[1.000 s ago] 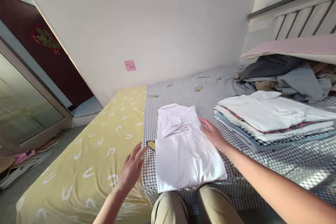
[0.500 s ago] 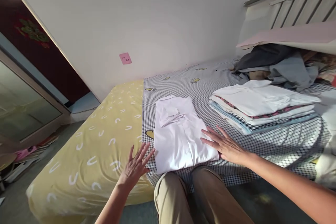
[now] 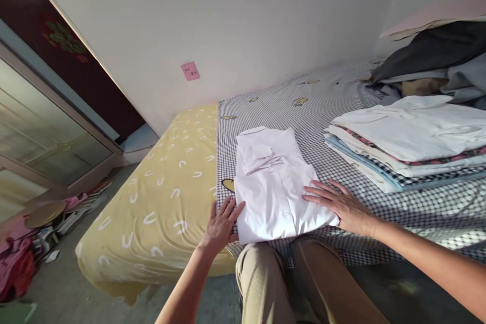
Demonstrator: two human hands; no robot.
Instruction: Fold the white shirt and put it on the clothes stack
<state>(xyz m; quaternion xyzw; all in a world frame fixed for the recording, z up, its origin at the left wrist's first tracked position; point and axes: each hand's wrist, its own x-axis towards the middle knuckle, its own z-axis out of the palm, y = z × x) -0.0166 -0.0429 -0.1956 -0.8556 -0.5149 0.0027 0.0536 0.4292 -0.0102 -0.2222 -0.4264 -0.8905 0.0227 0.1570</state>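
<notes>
A white shirt (image 3: pixel 266 195), folded into a long rectangle with its collar toward me or hidden in the folds, lies on the checked bedding (image 3: pixel 304 124) at the bed's front edge. My left hand (image 3: pixel 222 223) rests at its lower left edge, fingers spread and fingertips touching the cloth. On the opposite side, my right hand (image 3: pixel 343 206) lies with fingers stretched over the shirt's lower right edge. Neither hand grasps the cloth. Just below the shirt are my knees (image 3: pixel 261 268) in tan trousers.
To the right sits a stack of folded clothes (image 3: pixel 413 136), with a white shirt on top. Rumpled dark and grey clothing (image 3: pixel 436 55) lies behind it. A yellow patterned sheet (image 3: pixel 152 197) covers the bed's left part. Pink cloth and papers (image 3: pixel 56 217) are on the floor.
My left hand has come in to touch the shirt's left edge, while my right hand stays on its right edge. The view has shifted left, so things appear farther right.
</notes>
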